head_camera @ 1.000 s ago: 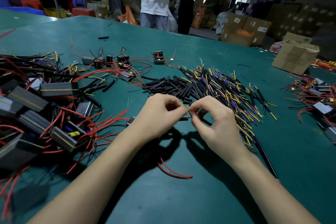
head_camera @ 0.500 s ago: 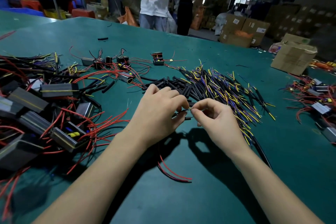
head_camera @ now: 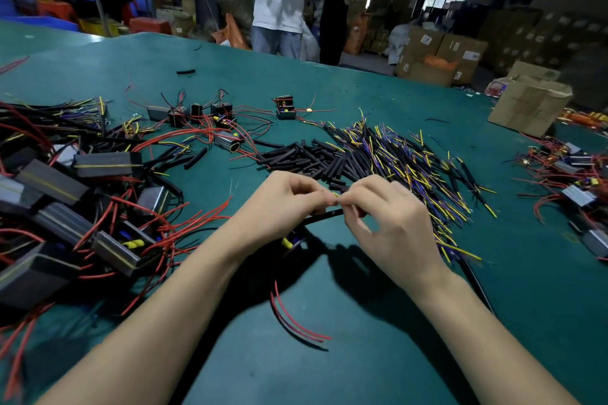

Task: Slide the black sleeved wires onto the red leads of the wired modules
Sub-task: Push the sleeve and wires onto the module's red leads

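Head view shows your two hands meeting fingertip to fingertip over the green table [head_camera: 378, 355], just in front of the pile of black sleeved wires [head_camera: 394, 158] with their yellow and blue ends. Your left hand [head_camera: 279, 207] has its fingers curled and pinches something small at its fingertips; your right hand [head_camera: 391, 223] pinches the same spot from the other side, with a bit of yellow showing between them. A black sleeved wire [head_camera: 320, 218] runs slanting beneath both hands, though whether a finger grips it you cannot tell from here. Under your left wrist sits a wired module [head_camera: 291, 242], mostly hidden, and its red leads [head_camera: 296, 319] curve out across the table toward you. More modules [head_camera: 108, 164] with red leads lie heaped to your left, others to your far right [head_camera: 579, 194]. A cardboard box [head_camera: 529, 102] stands on the table beyond, and two people [head_camera: 283, 0] stand at the far edge
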A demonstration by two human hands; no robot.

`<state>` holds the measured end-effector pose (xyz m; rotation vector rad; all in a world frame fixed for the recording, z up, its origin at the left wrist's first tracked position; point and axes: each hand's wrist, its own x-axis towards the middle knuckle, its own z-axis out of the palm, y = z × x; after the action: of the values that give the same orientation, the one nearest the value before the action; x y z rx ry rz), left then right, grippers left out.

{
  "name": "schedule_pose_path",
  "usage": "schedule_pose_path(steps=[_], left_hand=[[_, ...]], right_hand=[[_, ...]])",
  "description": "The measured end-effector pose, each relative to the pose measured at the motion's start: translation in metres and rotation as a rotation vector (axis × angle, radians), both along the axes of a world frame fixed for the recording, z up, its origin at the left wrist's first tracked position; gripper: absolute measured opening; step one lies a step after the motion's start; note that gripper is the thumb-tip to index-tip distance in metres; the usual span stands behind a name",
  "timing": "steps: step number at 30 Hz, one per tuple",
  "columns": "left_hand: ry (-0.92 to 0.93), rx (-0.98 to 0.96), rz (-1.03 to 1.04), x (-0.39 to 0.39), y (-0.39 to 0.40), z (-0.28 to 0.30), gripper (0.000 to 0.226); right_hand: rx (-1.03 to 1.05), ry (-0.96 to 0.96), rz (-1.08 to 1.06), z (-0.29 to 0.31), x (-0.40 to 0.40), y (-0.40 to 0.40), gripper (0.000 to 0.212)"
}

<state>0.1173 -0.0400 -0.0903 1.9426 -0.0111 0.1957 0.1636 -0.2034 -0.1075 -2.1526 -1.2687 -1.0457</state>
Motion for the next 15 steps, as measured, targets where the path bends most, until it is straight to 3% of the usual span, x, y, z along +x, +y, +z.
schedule_pose_path(steps=[2,3,7,9,12,15], left_hand=[[0.068,-0.068,0.006,-0.001,0.002,0.001,0.026],[0.07,-0.079,0.015,0.0,0.002,0.001,0.026],[-0.076,0.006,0.04,0.001,0.0,-0.003,0.017],[-0.171,0.072,0.043,0.001,-0.003,-0.005,0.012],[-0.273,0.186,0.04,0.001,-0.005,-0.007,0.009],[-0.307,0.235,0.03,0.0,-0.003,-0.009,0.01]], right_hand=[[-0.081,-0.156,-0.018,0.002,0.003,0.001,0.008],[-0.082,-0.106,0.004,0.003,0.003,0.0,0.008],[0.231,0.644,0.162,0.005,-0.001,-0.004,0.004],[0.345,0.884,0.152,0.006,0.001,-0.007,0.005],[0.344,0.967,0.172,0.007,0.002,-0.007,0.007],[0.309,0.9,0.127,0.004,0.002,-0.006,0.008]])
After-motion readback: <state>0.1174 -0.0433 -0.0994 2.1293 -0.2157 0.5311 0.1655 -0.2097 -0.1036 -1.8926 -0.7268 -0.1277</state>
